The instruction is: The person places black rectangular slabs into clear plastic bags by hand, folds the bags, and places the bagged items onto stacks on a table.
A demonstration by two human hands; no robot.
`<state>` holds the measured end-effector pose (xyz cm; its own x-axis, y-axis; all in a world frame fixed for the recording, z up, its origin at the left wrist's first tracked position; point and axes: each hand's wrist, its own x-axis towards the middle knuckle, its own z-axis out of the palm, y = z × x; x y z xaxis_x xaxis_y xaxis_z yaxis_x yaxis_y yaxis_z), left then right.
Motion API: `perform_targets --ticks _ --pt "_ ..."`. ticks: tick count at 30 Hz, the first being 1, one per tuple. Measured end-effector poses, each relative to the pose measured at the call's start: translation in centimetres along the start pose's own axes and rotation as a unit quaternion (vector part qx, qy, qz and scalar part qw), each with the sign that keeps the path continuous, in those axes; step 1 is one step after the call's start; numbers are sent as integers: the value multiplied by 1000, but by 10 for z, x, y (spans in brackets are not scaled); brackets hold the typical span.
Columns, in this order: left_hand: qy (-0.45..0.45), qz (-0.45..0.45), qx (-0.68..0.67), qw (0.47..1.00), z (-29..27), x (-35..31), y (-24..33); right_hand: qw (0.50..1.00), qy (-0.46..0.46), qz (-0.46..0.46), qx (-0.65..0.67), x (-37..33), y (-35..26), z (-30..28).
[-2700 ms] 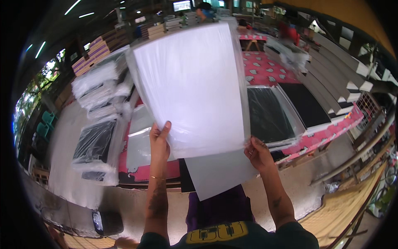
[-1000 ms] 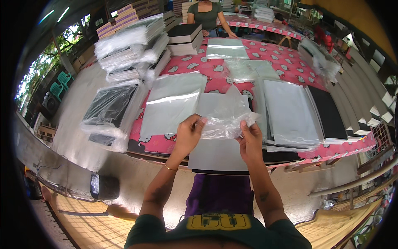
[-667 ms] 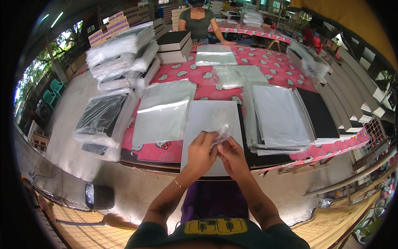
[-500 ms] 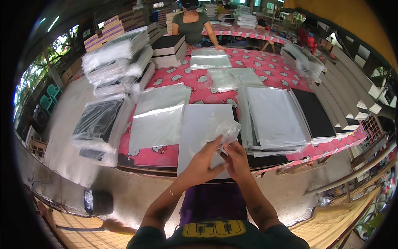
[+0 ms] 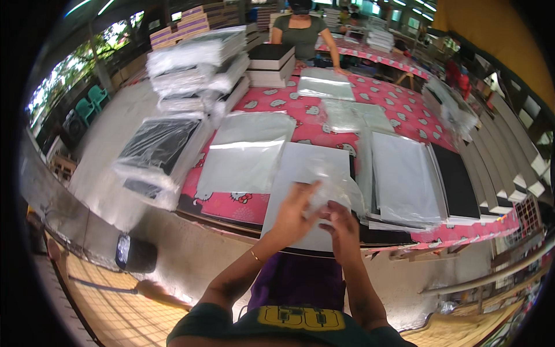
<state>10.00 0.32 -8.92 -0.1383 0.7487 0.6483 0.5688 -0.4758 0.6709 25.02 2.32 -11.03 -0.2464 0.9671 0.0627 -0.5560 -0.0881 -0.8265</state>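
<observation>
A crumpled piece of clear plastic film [image 5: 329, 180] hangs over a white sheet [image 5: 289, 173] at the table's near edge. My left hand [image 5: 293, 215] grips the film at its left side, fingers bent and somewhat smeared by motion. Close beside it, my right hand [image 5: 342, 226] pinches the film's lower part between thumb and fingers. Dark material shows along the white sheet's right and lower edges. Left of the sheet lies a stack of clear plastic sleeves [image 5: 245, 156]. To its right, white sheets [image 5: 404, 173] rest on more clear plastic.
Plastic-wrapped bundles [image 5: 199, 52] are piled at the left, with a black wrapped one [image 5: 156, 147] nearer. Black-topped blocks [image 5: 270, 55] stand farther back. A person [image 5: 300, 32] stands across the pink patterned table [image 5: 381, 95]. Black-covered stacks [image 5: 454, 179] line the right side.
The view has shifted, so the table sits farther right. The film has spread out more over the white sheet, and my hands stand slightly farther apart. One of the other person's hands no longer shows.
</observation>
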Motion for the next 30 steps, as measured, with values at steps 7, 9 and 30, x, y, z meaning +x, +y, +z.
perform_targets --ticks 7,9,30 --pt "-64 -133 -108 983 -8 -7 24 999 -23 -22 -21 -1 18 0" --pt "-93 -108 -39 989 -5 -15 -7 998 -23 -30 -50 -5 19 3" --pt "-271 175 168 932 -60 12 20 757 -401 -163 -489 0 -78 32"
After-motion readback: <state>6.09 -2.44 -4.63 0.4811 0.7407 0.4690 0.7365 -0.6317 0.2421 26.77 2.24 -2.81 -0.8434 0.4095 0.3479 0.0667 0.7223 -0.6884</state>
